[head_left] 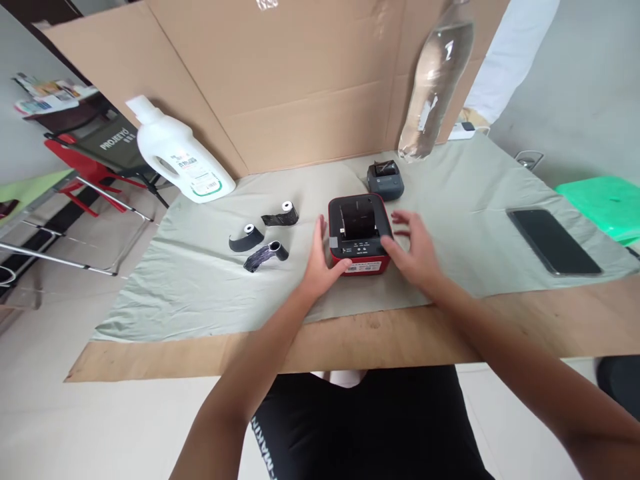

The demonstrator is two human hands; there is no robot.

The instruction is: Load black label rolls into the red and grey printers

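A small red and black label printer (pixel 364 249) sits on the cloth in front of me, its top facing up with dark paper showing under the cover. My left hand (pixel 321 263) lies along its left side, the thumb round the front corner. On the right, my right hand (pixel 415 250) has its fingers apart beside the printer, and its thumb is at the top right edge. Just behind stands a smaller dark grey printer (pixel 385 181). Left of my hands lie three partly unrolled black rolls: one at the back (pixel 287 215), one in the middle (pixel 249 237), one in front (pixel 270 254).
A white jug (pixel 183 157) and a clear bottle of liquid (pixel 435 87) stand before a cardboard panel (pixel 300 80). A phone (pixel 553 241) lies on the right, with a green plastic item (pixel 603 200) beyond it. The cloth (pixel 200 293) stops short of the wooden front edge (pixel 350 343).
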